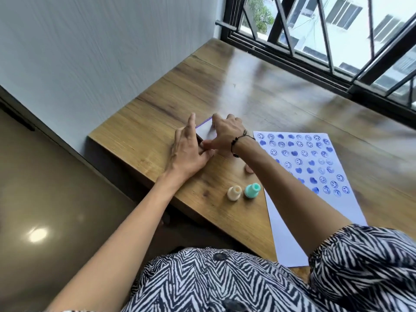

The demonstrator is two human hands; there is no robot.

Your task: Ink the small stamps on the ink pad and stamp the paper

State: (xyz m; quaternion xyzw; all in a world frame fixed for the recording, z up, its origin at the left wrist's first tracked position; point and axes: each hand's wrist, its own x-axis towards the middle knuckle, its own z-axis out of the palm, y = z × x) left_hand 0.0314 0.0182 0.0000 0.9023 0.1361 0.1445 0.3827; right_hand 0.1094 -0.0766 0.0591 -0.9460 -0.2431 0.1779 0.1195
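The ink pad [206,131], a flat case with a pale lid and a purple edge, lies near the table's left edge. Both hands are on it: my left hand [189,149] holds its left side, my right hand [222,136] grips its right side and top. Whether the lid is open is hidden by the fingers. A cream stamp [234,193] and a teal stamp [252,190] stand upright side by side nearer to me. A pink stamp [248,169] peeks out under my right forearm. The white paper [290,221] on the right carries several rows of blue smiley and heart prints.
The wooden table [258,93] runs along a pale wall on the left and a barred window [315,30] at the back. Its left edge drops to a shiny floor [45,210]. My striped clothing fills the bottom of the view.
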